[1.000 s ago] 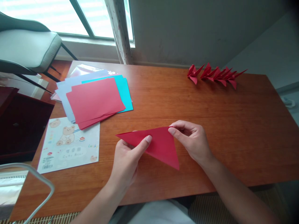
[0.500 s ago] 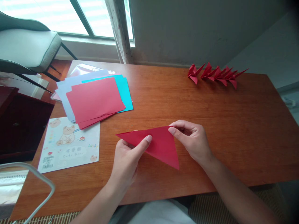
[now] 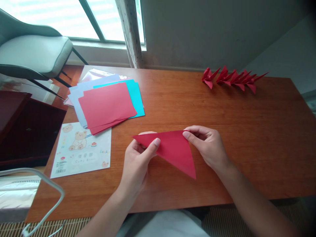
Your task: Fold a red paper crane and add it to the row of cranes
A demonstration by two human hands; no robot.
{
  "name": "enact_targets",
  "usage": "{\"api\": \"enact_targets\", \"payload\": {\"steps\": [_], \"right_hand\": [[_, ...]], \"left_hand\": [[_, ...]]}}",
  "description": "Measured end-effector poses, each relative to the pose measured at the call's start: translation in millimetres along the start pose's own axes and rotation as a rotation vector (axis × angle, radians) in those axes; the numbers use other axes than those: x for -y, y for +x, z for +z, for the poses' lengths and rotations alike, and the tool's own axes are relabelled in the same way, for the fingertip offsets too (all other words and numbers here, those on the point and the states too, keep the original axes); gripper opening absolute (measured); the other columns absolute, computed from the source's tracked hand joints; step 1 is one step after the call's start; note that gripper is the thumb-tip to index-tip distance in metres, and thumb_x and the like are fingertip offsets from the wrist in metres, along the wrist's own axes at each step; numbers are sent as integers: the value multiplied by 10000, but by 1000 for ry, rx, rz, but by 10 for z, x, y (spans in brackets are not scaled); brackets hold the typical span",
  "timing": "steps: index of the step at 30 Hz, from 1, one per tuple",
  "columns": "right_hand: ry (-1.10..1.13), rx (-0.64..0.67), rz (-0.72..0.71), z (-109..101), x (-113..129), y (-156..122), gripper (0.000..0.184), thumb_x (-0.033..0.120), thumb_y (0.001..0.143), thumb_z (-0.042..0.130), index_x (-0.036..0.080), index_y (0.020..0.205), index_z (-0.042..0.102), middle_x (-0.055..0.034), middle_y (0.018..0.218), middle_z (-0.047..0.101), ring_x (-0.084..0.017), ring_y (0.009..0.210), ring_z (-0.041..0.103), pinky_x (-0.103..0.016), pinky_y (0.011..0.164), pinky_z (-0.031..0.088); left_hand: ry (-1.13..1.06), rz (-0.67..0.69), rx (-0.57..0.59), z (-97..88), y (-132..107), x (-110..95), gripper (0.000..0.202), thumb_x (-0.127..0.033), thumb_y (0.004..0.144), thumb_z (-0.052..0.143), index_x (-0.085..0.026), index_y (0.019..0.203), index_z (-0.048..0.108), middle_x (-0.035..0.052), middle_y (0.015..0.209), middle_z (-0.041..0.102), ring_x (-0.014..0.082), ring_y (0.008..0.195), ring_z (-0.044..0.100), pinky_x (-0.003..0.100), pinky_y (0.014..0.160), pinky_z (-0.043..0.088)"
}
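Observation:
A red sheet of paper, folded into a triangle, is held between my two hands above the table. My left hand pinches it near the left part, thumb on the front face and fingers behind. At the upper right corner, the thumb and fingers of my right hand are closed on the paper. One pointed corner hangs down at the lower right, free of both hands. Several red folded paper cranes stand in a row at the table's far right.
On the wooden table, a stack of red paper overlaps turquoise paper and pale blue sheets. A bear-printed sheet lies nearer, at the left. A white bent tube rises at the lower left; a chair stands beyond.
Both hands keep their hold on the folded red paper. The whole scene has shifted slightly right in view, and the paper's left tip sits a little higher.

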State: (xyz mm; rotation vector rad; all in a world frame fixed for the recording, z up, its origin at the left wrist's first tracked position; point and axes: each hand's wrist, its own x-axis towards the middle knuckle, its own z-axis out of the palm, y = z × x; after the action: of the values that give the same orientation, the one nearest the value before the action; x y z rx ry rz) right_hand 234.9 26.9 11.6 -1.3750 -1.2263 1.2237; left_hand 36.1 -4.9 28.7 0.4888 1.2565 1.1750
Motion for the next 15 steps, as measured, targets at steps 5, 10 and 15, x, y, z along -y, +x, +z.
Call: {"api": "enact_targets", "payload": {"steps": [5, 10, 15], "right_hand": [[-89, -36, -2, -89, -51, 123, 116, 335, 785, 808, 229, 830, 792, -19, 818, 787, -174, 743, 724, -272, 676, 579], [-299, 12, -32, -155, -47, 232, 132, 328, 799, 768, 207, 845, 792, -44, 854, 797, -207, 762, 730, -313, 698, 565], [-497, 89, -95, -157, -62, 313, 90, 258, 833, 718, 210, 830, 795, -32, 850, 799, -196, 753, 719, -300, 701, 532]], "left_hand": [[320, 431, -33, -95, 33, -39, 412, -298, 889, 710, -234, 1275, 582, 98, 1276, 664, 236, 1178, 645, 375, 969, 552], [1027, 1049, 46, -144, -76, 2, 452, -153, 884, 652, -223, 1323, 570, 120, 1407, 585, 297, 1357, 520, 510, 1139, 428], [1501, 1156, 537, -84, -184, 150, 513, -285, 964, 563, -90, 1433, 499, 184, 1490, 540, 349, 1419, 452, 531, 1203, 333]]}}
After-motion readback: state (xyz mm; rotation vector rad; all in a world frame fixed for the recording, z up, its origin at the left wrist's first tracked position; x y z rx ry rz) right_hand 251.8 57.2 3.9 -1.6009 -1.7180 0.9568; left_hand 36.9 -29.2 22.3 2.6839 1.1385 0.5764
